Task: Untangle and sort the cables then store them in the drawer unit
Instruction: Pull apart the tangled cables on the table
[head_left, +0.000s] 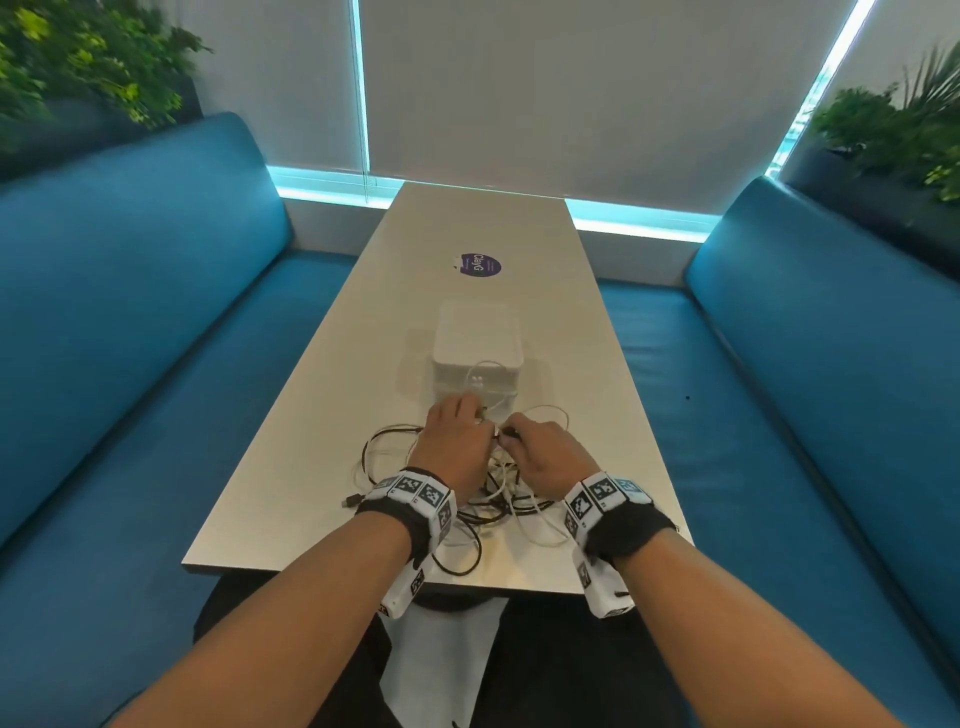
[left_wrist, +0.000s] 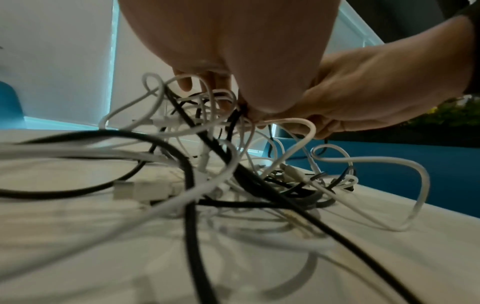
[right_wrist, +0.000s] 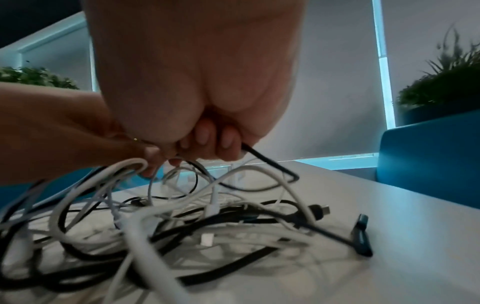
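A tangle of black and white cables lies on the near end of the white table, just in front of the small white drawer unit. Both hands hover over the far side of the tangle, close together. My left hand has its fingers hooked down into loops of white cable. My right hand has its fingers curled round a thin black cable, which runs down into the heap. The heap rests loose on the table under both wrists.
A purple round sticker lies beyond the drawer unit. Blue benches run along both sides of the table, with plants behind them. A black plug sticks out at the tangle's left. The table's near edge is just under my wrists.
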